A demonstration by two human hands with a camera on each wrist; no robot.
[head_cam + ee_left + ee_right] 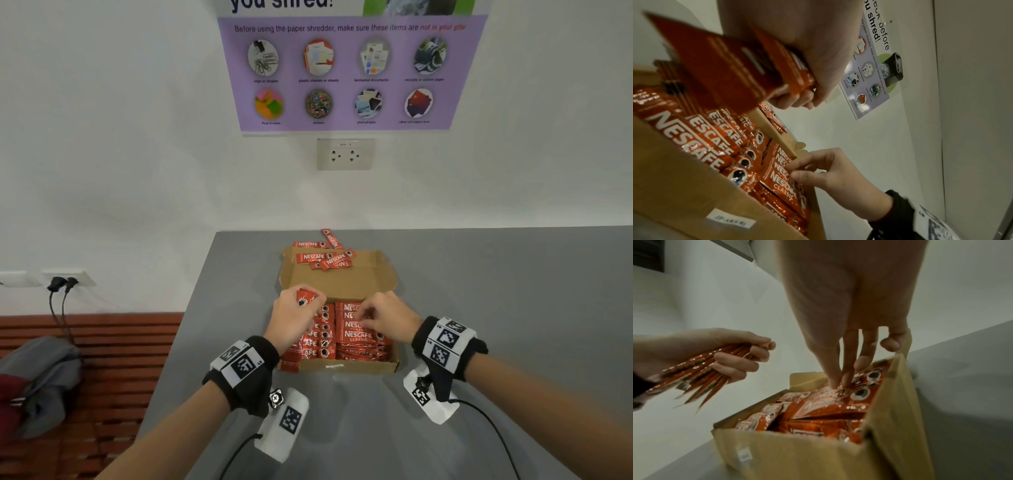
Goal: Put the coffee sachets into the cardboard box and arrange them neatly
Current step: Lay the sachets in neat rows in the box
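Observation:
An open cardboard box sits on the table, packed with two rows of red Nescafe coffee sachets. My left hand grips a bundle of sachets above the box's left row. My right hand reaches down into the right row, thumb and fingertips pinching a top sachet. Several loose sachets lie on the open lid and just behind it.
The grey table ends at a white wall with a socket and a purple poster. Left of the table is a wooden bench with a grey bag; cables are plugged in above.

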